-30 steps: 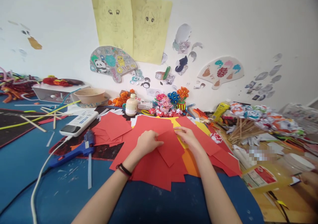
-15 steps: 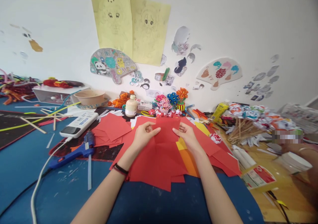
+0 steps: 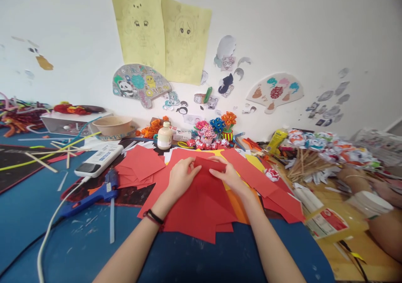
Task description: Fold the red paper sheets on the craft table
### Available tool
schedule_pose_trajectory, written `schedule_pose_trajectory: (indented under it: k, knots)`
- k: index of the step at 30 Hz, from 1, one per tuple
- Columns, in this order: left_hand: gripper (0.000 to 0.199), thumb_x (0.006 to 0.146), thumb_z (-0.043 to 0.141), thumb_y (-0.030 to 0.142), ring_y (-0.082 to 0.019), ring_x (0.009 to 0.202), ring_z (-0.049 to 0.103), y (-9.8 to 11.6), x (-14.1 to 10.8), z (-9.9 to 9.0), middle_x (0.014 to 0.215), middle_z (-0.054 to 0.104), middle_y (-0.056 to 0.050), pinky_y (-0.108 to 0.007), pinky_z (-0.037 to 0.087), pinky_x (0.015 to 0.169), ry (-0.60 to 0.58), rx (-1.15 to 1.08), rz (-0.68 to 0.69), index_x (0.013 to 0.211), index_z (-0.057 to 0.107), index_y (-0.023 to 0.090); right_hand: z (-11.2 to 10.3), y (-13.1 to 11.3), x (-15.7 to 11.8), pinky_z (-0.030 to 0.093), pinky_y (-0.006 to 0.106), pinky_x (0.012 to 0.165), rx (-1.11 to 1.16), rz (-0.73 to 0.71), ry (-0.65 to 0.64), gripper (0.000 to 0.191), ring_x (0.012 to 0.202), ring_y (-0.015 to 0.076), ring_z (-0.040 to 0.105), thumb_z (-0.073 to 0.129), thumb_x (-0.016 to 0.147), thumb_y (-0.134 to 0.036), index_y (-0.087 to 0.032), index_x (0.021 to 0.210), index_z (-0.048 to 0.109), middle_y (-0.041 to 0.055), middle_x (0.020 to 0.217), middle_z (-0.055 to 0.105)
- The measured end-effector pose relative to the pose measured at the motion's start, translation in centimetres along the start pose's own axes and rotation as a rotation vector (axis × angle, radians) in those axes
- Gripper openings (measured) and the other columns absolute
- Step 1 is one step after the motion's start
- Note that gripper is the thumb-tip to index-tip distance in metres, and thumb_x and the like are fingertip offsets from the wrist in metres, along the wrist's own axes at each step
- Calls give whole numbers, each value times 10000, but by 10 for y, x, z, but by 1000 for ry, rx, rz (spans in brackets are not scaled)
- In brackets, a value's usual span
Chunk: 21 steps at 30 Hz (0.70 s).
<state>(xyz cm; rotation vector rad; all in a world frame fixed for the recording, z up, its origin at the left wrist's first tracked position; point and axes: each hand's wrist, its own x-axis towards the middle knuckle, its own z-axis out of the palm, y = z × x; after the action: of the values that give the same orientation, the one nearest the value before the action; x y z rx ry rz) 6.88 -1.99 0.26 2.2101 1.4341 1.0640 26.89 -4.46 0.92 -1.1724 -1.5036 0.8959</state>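
A small piece of red paper (image 3: 207, 164) is held between my two hands, its upper edge tilted toward me. My left hand (image 3: 182, 175) pinches it at the left edge, thumb in front. On the right edge, my right hand (image 3: 228, 175) grips it with thumb and fingers. Beneath lies a spread of larger red paper sheets (image 3: 194, 216), with orange paper (image 3: 239, 205) showing at the right. More red squares (image 3: 146, 161) are piled to the left. A dark band circles my left wrist.
Left of the papers lie a blue glue gun (image 3: 94, 197) and a white power strip (image 3: 99, 160) with its cable. A glue bottle (image 3: 165, 136) and small flower crafts (image 3: 216, 128) stand at the back. On the right, another person's arm (image 3: 354, 180) is near a large yellowish bottle (image 3: 337, 222).
The red paper has tipped from facing me nearly flat to a steep slant, and my right hand has shifted left and slightly down. The other person's arms reach further into view.
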Motion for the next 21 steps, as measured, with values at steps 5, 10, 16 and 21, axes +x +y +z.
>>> schedule_pose_trajectory:
  k: [5,10,16,21]
  knots:
    - [238,871,543,367,-172,720,553,-6,1,3,712,612,-21,-250,280,584,-86,145,-89,710,542,192,4,4,-2,506,334,778,-80,-27,41,391,987,242,616,681,746,-414,-248,1098,643,53,1019,690]
    - [188,880,513,291,-161,709,556,-12,2,5,751,639,-19,-247,272,589,-115,133,-89,719,546,197,-4,28,5,404,281,552,-287,42,99,254,653,197,559,663,748,-443,-201,710,593,26,680,622]
    - [174,886,491,259,-167,732,576,-7,-1,3,770,652,-22,-248,284,597,-105,140,-94,733,549,201,-8,32,8,319,264,517,-466,-11,150,319,545,152,478,653,753,-434,-211,602,483,-14,572,532]
    - [172,896,470,247,-172,756,585,-2,0,-1,802,665,-40,-248,303,618,-49,131,-87,762,565,197,-8,29,11,416,279,577,-330,-20,126,267,597,173,551,656,751,-437,-202,669,559,4,618,597]
